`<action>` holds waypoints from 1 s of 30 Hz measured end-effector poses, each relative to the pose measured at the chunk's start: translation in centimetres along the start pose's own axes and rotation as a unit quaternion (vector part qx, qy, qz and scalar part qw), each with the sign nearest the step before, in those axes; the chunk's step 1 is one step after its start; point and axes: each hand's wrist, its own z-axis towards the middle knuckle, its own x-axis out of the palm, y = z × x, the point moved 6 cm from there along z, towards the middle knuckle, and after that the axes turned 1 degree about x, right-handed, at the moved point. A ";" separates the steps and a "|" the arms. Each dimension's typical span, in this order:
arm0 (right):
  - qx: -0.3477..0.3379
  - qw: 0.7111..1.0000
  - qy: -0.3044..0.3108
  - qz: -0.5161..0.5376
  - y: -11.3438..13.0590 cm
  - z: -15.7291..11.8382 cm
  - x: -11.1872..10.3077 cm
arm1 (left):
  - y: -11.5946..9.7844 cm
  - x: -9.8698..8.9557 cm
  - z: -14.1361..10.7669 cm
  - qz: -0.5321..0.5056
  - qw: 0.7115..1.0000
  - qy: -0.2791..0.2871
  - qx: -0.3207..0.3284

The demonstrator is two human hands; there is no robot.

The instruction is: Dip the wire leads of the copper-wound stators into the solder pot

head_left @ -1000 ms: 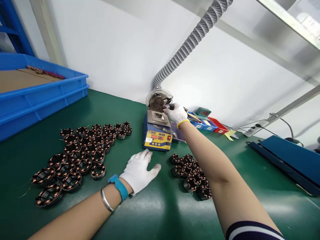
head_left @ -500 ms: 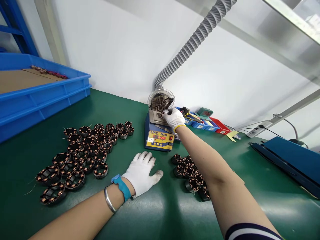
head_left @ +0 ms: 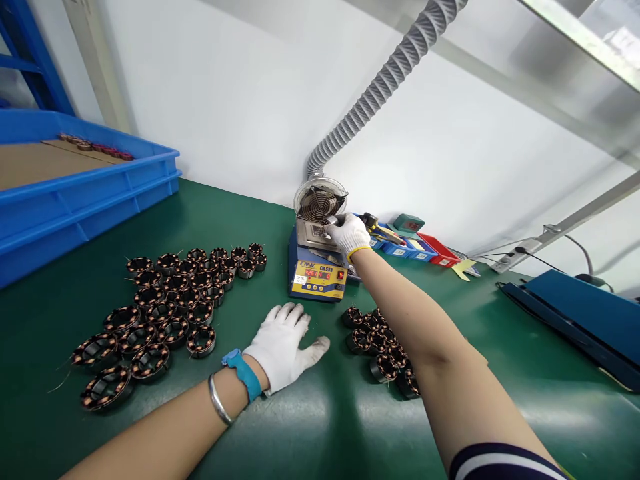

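My right hand [head_left: 351,235], in a white knit glove with a yellow cuff, pinches a wire-wound motor stator [head_left: 331,221] over the top plate of a blue and yellow solder pot [head_left: 318,280]. Gloved fingers cover most of that stator, and I cannot tell whether it touches the solder. My left hand [head_left: 281,347], also gloved, lies palm down on the green tabletop [head_left: 320,440] with fingers spread, holding nothing. Several copper-wound stators [head_left: 201,351] stand grouped to its left. A smaller group of stators [head_left: 384,375] sits beneath my right forearm, partly hidden by it.
Behind the pot are a round fan guard [head_left: 320,202] and a grey ribbed hose [head_left: 370,100]. Small blue bins [head_left: 400,252] and a red bin [head_left: 439,251] line the wall. A large blue crate [head_left: 90,200] stands left, a flat blue case [head_left: 575,320] right.
The stator in my right hand is slightly higher and more tilted over the pot. The digits on the pot's display have changed. My left hand stays in place.
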 end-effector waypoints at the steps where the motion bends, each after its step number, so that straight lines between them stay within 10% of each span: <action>1: 0.001 1.000 0.002 -0.001 0.0 -0.1 -0.1 | 0.0 0.1 0.0 0.000 1.000 -0.001 0.000; 14: 0.020 0.996 0.018 0.085 -0.1 -1.1 -1.5 | 0.2 0.7 -0.2 0.015 1.000 0.014 -0.015; 20: -0.014 0.958 0.170 0.232 -0.9 -7.8 -1.8 | 0.1 -0.2 0.0 0.009 0.999 -0.024 -0.036; 25: -0.072 0.957 0.281 0.003 -3.0 -15.8 -0.7 | 1.1 -1.4 0.4 -0.008 0.993 -0.098 -0.062; 30: -0.211 0.934 0.214 -0.194 -3.9 -18.2 0.2 | 0.9 -2.2 -0.5 0.072 0.986 -0.151 -0.023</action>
